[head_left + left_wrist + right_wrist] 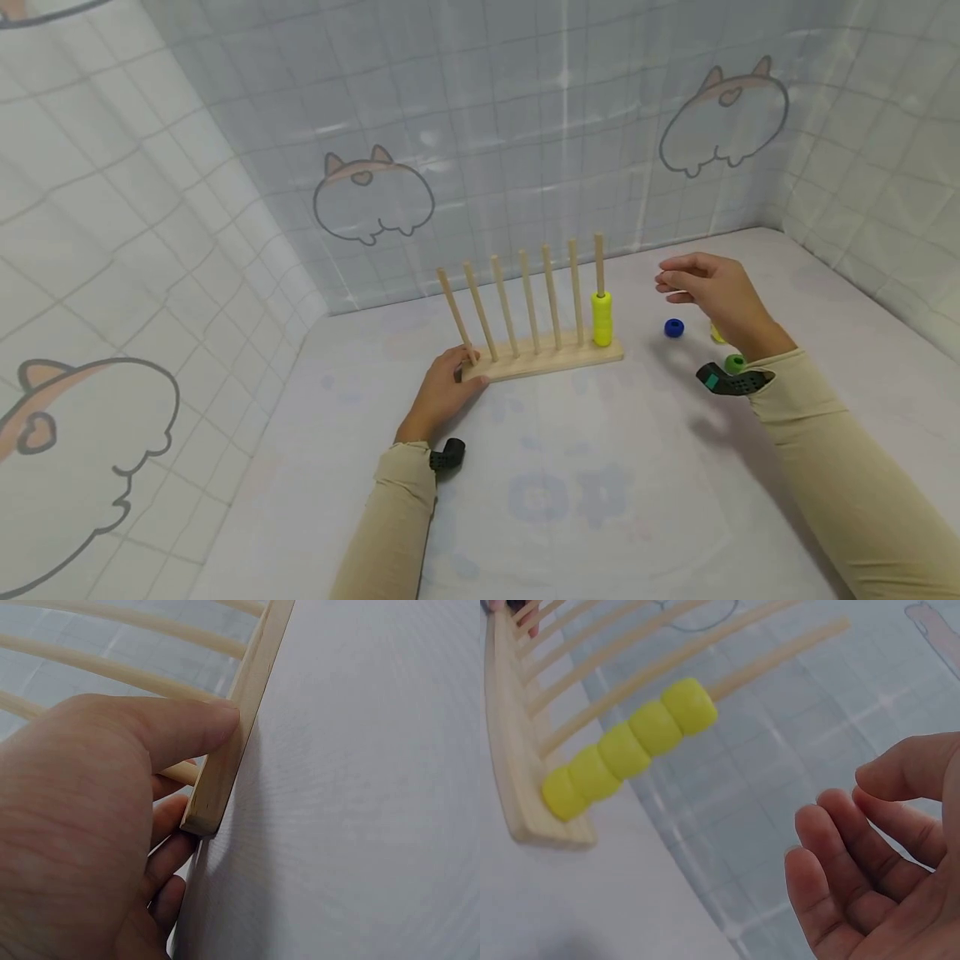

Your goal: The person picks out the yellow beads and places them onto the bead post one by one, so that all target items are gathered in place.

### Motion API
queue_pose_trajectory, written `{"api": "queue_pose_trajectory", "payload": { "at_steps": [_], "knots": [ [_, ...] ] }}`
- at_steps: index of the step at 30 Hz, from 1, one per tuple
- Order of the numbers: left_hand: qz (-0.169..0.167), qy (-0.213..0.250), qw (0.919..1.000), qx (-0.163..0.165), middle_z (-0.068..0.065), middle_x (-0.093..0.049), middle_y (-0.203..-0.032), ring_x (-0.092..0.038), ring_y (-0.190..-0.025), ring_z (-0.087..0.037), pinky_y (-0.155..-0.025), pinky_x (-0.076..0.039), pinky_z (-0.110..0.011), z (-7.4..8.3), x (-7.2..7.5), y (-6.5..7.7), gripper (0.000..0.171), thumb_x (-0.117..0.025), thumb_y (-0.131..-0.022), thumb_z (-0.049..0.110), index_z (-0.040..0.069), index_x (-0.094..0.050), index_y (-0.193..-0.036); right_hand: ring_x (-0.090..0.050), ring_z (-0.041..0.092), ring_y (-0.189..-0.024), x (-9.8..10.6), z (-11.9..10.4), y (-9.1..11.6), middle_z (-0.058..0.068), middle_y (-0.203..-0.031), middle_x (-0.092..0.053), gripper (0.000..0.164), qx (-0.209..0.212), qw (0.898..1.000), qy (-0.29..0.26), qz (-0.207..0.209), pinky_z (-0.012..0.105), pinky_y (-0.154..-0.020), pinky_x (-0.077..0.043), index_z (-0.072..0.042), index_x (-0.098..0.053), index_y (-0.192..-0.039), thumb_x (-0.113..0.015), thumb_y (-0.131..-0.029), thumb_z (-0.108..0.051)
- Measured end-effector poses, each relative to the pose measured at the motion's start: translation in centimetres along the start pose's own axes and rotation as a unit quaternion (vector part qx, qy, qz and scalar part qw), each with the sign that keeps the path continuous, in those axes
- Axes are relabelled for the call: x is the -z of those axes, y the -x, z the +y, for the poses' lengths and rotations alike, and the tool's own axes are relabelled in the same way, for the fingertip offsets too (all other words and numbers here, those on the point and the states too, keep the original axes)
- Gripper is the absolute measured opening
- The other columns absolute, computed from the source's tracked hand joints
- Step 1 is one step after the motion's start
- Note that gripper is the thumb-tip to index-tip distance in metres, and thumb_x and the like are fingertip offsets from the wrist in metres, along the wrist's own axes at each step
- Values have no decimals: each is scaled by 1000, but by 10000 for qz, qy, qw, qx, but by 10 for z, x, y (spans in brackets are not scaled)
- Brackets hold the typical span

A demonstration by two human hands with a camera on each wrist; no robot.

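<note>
A wooden rack (555, 361) with several upright pegs stands on the table. Its rightmost peg carries a stack of several yellow beads (622, 750), with bare wood above them; the other pegs hold none. My left hand (438, 396) grips the rack's left end, thumb (202, 724) on the front edge of the base and fingers behind it. Raised above the table to the right of the rack, my right hand (712, 292) is empty, its fingers loosely bent and apart from the stack. Beneath and beside it lie a blue bead (674, 328), a green bead (735, 363) and a partly hidden yellow bead (717, 335).
A pale cloth with faint print covers the table (570, 517). Tiled-pattern curtains with cartoon animal drawings enclose the back wall (510, 150) and both sides. Black straps with small cameras sit on both wrists.
</note>
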State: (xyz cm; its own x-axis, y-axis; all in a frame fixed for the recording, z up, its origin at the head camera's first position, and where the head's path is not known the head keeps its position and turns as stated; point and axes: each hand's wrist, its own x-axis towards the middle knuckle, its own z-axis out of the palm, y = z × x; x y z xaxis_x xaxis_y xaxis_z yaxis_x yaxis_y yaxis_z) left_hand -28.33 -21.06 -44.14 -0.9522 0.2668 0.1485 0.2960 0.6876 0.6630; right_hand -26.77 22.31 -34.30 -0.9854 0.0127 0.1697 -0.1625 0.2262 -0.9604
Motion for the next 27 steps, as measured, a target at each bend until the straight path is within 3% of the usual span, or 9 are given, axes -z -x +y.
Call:
{"api": "queue_pose_trajectory", "payload": {
  "at_steps": [8,22,24,27],
  "knots": [
    [-26,-5,10000,18,-8,-45,-152,-37,-141,-30,-113,-33,-48,0,-1,-1,46,-72,-93,31,15,-61,-135,-67,9,-101,24,10,4,-8,-113,-69,52,-430,9978,474,-148,24,-89,-53,-7,-57,-133,-62,-98,-44],
    [-9,-43,9999,135,-8,-43,-153,-34,-143,-32,-116,-28,-52,-1,0,2,44,-72,-93,32,17,-61,-133,-65,4,-97,61,28,4,-13,-110,-67,58,-464,9945,942,-3,16,-82,-52,-6,-54,-137,-58,-99,-49],
    [-44,-56,9999,124,-8,-43,-154,-34,-143,-32,-116,-28,-51,-1,1,2,45,-72,-93,32,16,-61,-134,-64,1,-96,65,33,4,-13,-112,-66,58,-525,9916,1178,-14,19,-87,-52,-6,-52,-138,-56,-100,-49],
    [-81,-120,9999,95,-7,-42,-154,-34,-143,-31,-115,-29,-50,0,0,0,45,-71,-94,33,17,-60,-135,-63,10,-105,72,39,5,-2,-125,-63,60,-673,9885,1351,-104,37,-102,-48,-7,-49,-142,-55,-100,-50]
  ]
}}
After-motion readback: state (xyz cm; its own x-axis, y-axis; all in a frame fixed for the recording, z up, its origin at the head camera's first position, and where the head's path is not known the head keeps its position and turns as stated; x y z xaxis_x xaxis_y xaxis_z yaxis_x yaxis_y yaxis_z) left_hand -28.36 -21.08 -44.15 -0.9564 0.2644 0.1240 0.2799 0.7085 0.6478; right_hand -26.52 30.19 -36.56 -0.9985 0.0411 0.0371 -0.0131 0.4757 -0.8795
